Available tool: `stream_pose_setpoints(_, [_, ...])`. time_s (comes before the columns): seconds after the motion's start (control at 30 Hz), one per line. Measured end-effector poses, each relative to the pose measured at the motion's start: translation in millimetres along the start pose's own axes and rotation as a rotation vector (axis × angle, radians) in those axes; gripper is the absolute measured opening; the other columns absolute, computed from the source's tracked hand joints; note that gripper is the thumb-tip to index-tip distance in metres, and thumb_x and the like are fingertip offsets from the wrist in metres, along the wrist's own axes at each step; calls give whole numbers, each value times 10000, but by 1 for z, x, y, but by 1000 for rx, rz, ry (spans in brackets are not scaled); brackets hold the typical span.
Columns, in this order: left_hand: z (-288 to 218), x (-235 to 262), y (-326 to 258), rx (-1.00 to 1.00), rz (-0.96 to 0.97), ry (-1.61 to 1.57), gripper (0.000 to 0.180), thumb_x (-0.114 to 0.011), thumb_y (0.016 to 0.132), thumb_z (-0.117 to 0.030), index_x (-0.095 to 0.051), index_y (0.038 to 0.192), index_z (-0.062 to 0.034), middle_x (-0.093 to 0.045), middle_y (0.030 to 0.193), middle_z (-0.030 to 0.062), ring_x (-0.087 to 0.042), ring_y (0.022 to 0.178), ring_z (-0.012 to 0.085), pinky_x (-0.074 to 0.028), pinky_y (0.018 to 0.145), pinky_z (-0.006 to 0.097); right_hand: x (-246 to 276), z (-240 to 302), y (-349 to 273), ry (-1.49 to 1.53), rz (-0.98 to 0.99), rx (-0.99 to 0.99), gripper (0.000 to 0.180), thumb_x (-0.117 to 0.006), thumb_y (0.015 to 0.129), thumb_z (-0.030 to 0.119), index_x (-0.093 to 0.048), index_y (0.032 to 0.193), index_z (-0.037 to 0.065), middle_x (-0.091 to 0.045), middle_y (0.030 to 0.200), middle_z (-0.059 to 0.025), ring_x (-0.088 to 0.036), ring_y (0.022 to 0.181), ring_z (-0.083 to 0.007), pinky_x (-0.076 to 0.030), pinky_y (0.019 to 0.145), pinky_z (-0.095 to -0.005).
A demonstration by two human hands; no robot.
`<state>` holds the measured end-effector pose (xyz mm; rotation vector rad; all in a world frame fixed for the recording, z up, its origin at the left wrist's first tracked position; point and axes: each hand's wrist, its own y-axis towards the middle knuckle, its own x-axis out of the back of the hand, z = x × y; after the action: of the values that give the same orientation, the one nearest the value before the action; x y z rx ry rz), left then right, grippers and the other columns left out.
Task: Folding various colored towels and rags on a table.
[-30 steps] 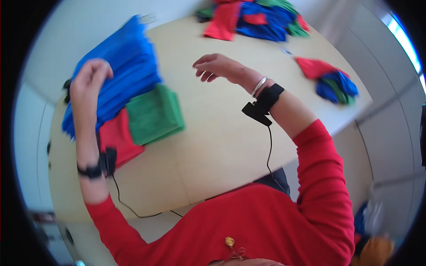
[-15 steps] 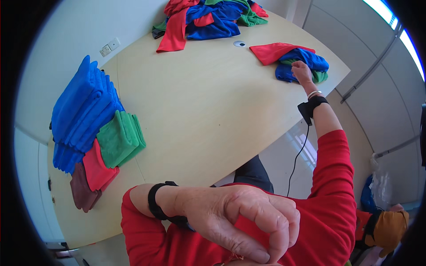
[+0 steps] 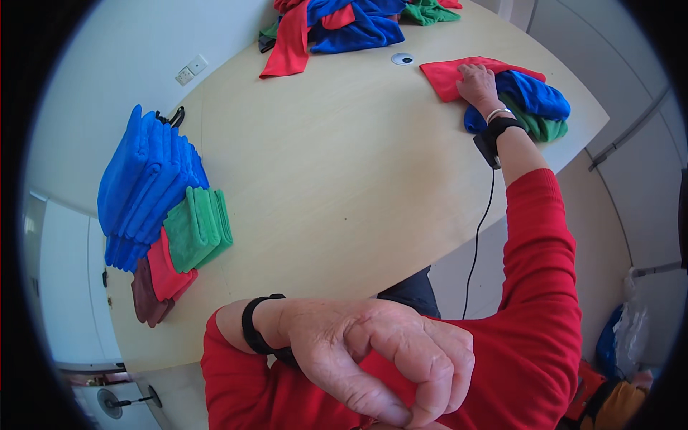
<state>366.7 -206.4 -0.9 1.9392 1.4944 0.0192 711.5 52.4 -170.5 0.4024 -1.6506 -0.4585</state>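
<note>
The right hand (image 3: 476, 80) presses flat, fingers spread, on a red cloth (image 3: 448, 73) just beside the table's round grommet (image 3: 403, 59). Soft, light fabric, probably easiest pinched at an edge. The left hand (image 3: 380, 358) hangs curled, empty.

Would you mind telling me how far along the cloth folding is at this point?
Done: folded blue cloths, green ones and red ones sit stacked at the table's left edge. In hand: the right hand rests on a flat red cloth beside a small loose pile; the left hand is empty, near the camera. Left: that pile and the far heap.
</note>
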Motion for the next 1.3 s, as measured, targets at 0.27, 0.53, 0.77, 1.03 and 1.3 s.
stream_pose_setpoints(0.27, [-7,6,15,118,-141,-145,140,-611,878,-117,-651,940,3,-574,913,106,-539,795,208,-401,718,316,-25,42,17,48,204,-194,338,-619,815,295,-617,1054,56,-629,1066,-148,-572,1047,-295,-452,867,-426])
stream_pose_setpoints(0.53, [-7,29,-6,-22,22,-14,122,-617,772,-43,-633,891,-18,-579,912,123,-511,841,253,-381,772,354,-64,5,31,260,197,-278,279,-610,806,259,-643,959,27,-663,954,-166,-641,894,-287,-501,770,-380])
stream_pose_setpoints(0.77, [2,43,-63,85,-706,204,103,-548,753,-44,-615,830,-28,-576,813,89,-525,755,165,-421,722,272,-4,36,27,517,254,-218,260,-621,793,255,-655,944,47,-676,951,-155,-649,884,-274,-510,767,-403])
stream_pose_setpoints(1.03, [16,10,-105,330,-929,388,65,-578,831,-43,-605,887,-23,-592,835,29,-543,817,110,-442,795,264,-33,49,-8,-39,178,-43,174,-573,810,154,-696,870,45,-674,904,-175,-652,901,-314,-530,767,-401])
stream_pose_setpoints(1.3, [20,25,-168,453,-1138,674,53,-586,868,-56,-614,905,-29,-592,795,-25,-544,769,56,-457,733,218,44,52,27,684,143,-259,241,-553,847,191,-684,911,-1,-682,839,-173,-663,755,-247,-516,710,-340])
